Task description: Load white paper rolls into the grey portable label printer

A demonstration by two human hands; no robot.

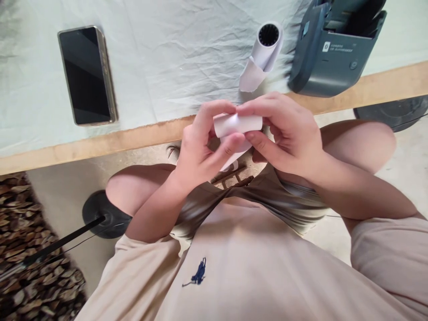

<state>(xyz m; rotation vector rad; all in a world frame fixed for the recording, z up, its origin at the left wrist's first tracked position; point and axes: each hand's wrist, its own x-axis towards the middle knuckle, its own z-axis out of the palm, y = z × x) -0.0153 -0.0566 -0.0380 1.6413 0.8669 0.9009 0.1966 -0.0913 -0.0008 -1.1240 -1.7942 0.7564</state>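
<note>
Between both hands, just off the table's front edge, is a small roll of white paper (245,124) with a loose end hanging down. My left hand (209,142) grips its left part, thumb below and fingers over the top. On the right part, my right hand (284,129) closes with its thumb and forefinger; the two forefingers nearly meet above the roll. Beyond the hands, another white paper roll (264,49) with a dark ridged core stands on the table, its loose end curling outward. A dark label printer (334,62) with its lid up sits to the right.
A smartphone (85,76) lies face up at the left of the cloth-covered table (150,58), whose wooden edge (143,138) runs across in front of me. Black round stand bases (100,209) are on the floor near my knees. Wood pieces (20,223) are piled at the lower left.
</note>
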